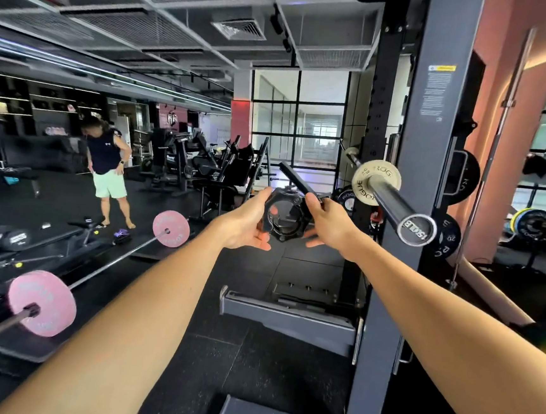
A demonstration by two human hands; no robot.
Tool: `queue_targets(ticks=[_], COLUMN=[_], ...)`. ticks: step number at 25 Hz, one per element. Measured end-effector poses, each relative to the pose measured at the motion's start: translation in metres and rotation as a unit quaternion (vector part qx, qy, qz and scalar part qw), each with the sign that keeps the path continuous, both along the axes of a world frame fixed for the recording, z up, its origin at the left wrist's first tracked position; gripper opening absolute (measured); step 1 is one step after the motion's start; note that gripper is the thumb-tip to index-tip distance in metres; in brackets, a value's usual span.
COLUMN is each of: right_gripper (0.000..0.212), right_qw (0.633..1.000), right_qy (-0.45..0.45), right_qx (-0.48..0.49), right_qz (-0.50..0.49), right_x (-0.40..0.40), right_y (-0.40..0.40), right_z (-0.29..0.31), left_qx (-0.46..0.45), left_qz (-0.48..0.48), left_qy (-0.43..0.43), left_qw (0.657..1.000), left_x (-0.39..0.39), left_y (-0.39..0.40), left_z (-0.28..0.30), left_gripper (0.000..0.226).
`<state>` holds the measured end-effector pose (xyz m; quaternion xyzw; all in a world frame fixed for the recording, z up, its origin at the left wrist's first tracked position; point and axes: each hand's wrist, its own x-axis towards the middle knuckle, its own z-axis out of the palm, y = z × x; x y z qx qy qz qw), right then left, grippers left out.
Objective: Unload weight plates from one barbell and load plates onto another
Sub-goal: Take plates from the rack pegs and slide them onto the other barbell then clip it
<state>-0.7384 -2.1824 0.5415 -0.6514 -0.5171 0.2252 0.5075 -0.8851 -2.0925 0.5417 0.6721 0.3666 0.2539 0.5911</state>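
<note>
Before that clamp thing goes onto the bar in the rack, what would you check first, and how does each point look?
1. Collar held by both hands: ok. The left hand grips its left side, the right hand its right side and lever.
2. Lever raised, so the collar is unlocked: ok, it sticks up and away from the ring.
3. Sleeve end free to slide onto: ok, nothing sits outboard of the white plate.
4. White plate pushed fully inward: cannot tell.
5. Collar lined up with the sleeve: not ok, it is left of and below the sleeve end.
6. Other person out of the way: ok, standing far off.
</note>
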Motion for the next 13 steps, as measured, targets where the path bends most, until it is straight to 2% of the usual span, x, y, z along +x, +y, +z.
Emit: queue_targets(ticks=[4, 8, 13], right_gripper=[0.049, 0.052, 0.049], right_qw=[1.0, 1.0, 0.999], right_qy=[0.008, 0.008, 0.033], right_qx=[-0.012, -0.008, -0.003], right_qz=[0.008, 0.004, -0.04], right_x=[-0.005, -0.006, 0.006], right_y=[-0.041, -0.081, -0.13], right_z=[0.01, 0.02, 0.032], left_qx=[0.002, 0.019, 0.037], left_qz=[-0.005, -0.01, -0.078], left_qy=[0.016, 0.03, 0.053], left_qw=[1.0, 0.999, 0.995], left_x=[-0.005, -0.004, 0.014], left_y=[-0.036, -0.075, -0.117], left_z=[0.009, 0.021, 0.037], left_gripper=[0.063, 0.056, 0.064])
